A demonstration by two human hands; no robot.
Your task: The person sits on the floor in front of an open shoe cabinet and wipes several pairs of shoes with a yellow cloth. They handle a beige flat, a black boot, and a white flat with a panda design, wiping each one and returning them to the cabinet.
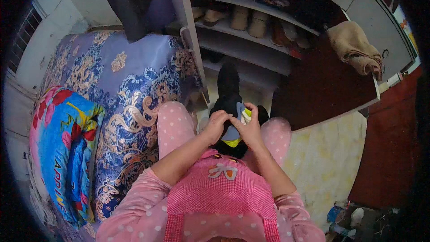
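Both hands meet over my lap, above a black heap of fabric (227, 103) between my knees. Pinched between them is what looks like a grey sock (231, 133) with yellow-green ends and a white patch. My left hand (215, 127) is closed at its left edge, fingers bent together. On the other side my right hand (250, 127) grips it, thumb across the front and fingers around the white and yellow-green part. Part of the sock is hidden by the fingers. The black fabric stretches away toward the cabinet.
Ahead stands an open shoe cabinet (251, 49) with several shoes on its shelves. Its left door (190, 31) is swung out, and a brown towel (356, 47) hangs over the right door. A patterned bed (134, 94) with a folded bright blanket (67, 148) lies to my left.
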